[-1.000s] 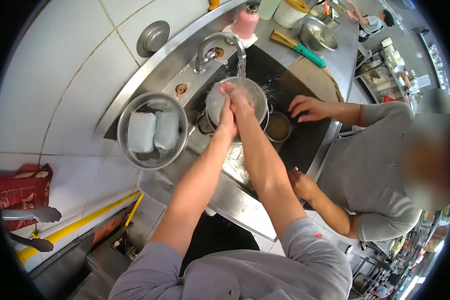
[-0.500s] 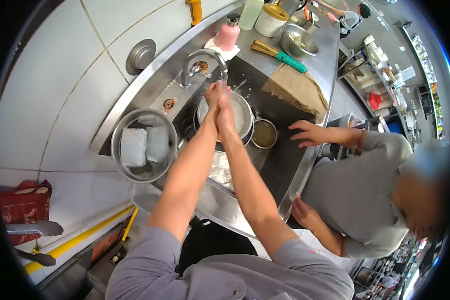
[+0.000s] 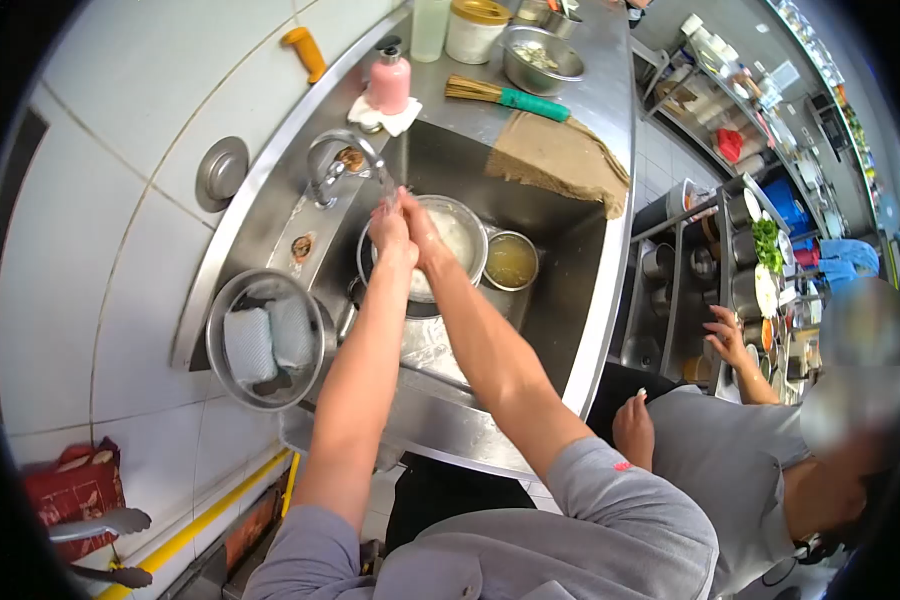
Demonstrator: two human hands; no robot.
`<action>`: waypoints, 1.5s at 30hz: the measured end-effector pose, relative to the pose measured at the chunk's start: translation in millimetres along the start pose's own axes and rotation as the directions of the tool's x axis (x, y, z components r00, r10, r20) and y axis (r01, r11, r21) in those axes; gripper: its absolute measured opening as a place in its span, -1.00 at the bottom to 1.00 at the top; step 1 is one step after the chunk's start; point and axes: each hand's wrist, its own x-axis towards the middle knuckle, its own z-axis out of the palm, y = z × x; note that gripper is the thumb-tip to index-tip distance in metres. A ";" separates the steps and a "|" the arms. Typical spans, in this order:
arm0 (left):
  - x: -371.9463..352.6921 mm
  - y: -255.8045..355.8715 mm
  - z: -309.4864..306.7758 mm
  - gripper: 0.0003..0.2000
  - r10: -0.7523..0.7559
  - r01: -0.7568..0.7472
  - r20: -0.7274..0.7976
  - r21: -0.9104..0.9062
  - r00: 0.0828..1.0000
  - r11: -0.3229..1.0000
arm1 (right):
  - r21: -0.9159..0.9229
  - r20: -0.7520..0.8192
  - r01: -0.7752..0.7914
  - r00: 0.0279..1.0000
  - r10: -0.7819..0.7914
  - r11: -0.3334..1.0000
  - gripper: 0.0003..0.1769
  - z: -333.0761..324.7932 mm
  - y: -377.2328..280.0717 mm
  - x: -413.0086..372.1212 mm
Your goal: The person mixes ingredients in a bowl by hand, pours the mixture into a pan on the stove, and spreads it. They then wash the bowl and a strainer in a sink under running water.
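Under the running faucet [image 3: 352, 143], my left hand [image 3: 390, 238] and my right hand [image 3: 422, 230] are pressed together in the water. Their fingers overlap at the spout, and whether anything lies between them is hidden. Below them a metal pot [image 3: 480, 228] with cloudy liquid sits in the sink [image 3: 555, 232]. Beside that pot is a smaller round container of yellowish liquid [image 3: 511, 262]. A steel bowl [image 3: 322, 335] at the sink's left edge holds two pale cloth-like pads [image 3: 251, 345].
A pink soap bottle [image 3: 389, 82] stands behind the sink. A green-handled brush [image 3: 530, 102], a brown cloth [image 3: 560, 160] and a metal bowl [image 3: 515, 68] lie on the counter. At the right stands a co-worker [image 3: 700, 465]. Tongs [image 3: 115, 525] hang lower left.
The view has shifted, and my hands remain together under the faucet. The co-worker has drawn back from the sink edge, with one hand now raised near the shelves.
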 end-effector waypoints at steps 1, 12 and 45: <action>-25.4 29.0 18.2 -0.82 -0.108 0.124 -0.149 0.100 0.983 0.987 | -0.017 -0.061 0.023 0.998 -0.024 1.000 -0.58 0.6 7.9 -4.1; -90.5 -16.8 -104.9 -0.41 0.401 0.031 -0.245 0.882 0.883 0.470 | -0.752 0.270 0.238 0.962 0.042 -0.615 -0.56 -79.6 27.0 -146.9; -80.0 59.4 -101.7 -0.53 0.200 -0.029 -0.070 0.891 0.977 0.452 | -0.731 0.554 0.489 0.833 0.006 -0.475 -0.73 -99.7 8.4 -156.4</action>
